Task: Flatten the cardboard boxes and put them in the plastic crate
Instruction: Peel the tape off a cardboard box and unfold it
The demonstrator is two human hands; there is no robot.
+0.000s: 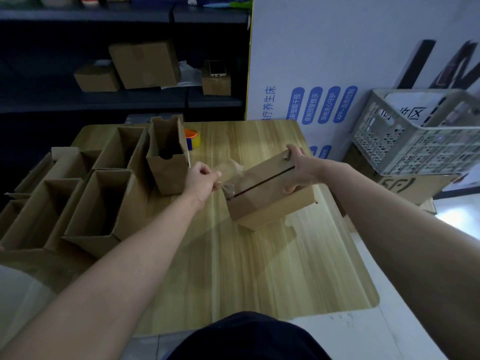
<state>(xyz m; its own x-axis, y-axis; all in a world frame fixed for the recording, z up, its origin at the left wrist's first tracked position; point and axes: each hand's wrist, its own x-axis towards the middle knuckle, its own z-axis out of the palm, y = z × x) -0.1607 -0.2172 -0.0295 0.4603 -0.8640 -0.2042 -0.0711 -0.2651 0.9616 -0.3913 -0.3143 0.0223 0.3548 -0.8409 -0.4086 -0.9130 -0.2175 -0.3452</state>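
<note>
A small closed cardboard box (270,197) is tilted above the wooden table (259,268). My right hand (301,170) grips its far right end. My left hand (201,178) pinches a strip of clear tape (230,175) that peels up from the box's top seam. Several open cardboard boxes (104,203) stand at the table's left, one tall box (168,157) upright among them. The grey plastic crate (420,136) sits at the right on a cardboard carton, with a white sheet inside.
A roll of tape (192,139) with an orange core lies behind the tall box. Dark shelves at the back hold more boxes (145,64) and a phone (217,68). A white printed board (324,74) leans behind the table.
</note>
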